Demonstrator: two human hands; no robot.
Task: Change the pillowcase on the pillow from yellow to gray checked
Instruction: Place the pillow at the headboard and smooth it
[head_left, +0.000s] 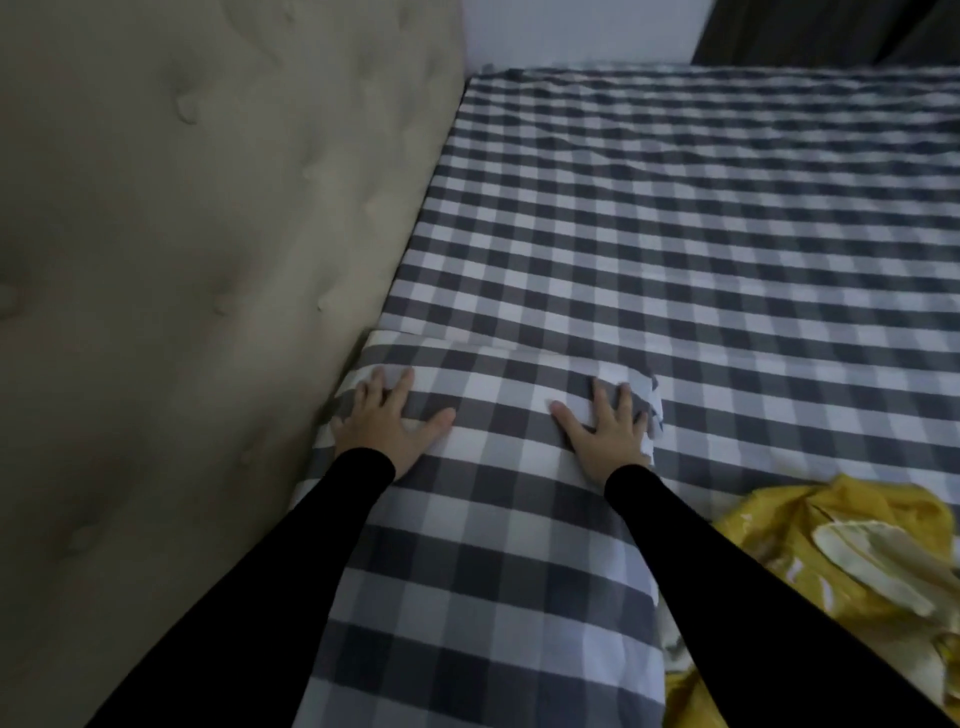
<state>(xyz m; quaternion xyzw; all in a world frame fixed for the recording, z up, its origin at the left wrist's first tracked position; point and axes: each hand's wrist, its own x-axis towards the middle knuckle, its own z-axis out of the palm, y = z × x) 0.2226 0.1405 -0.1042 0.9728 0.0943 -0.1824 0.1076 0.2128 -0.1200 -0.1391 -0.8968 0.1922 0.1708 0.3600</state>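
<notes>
In the head view, the pillow (483, 545) lies on the bed (727, 234), at the near left, with its left side against the beige tufted headboard (182, 260). It already wears the gray checked pillowcase (498, 405), which has the same pattern as the bed sheet under it. Both hands lie flat on the far end of the pillow. The left hand (387, 421) is spread, fingers straight and apart, and presses the cloth near the headboard. The right hand (608, 423) is also spread, with the palm down, near the far right corner of the pillow; its outer fingers reach the folded edge of the pillowcase there. Both arms wear black sleeves (753, 587). The yellow pillowcase (841, 551) lies crumpled on the bed at the near right, just beside the pillow, and the right sleeve passes partly over it. A dark curtain (831, 31) hangs at the far right.
</notes>
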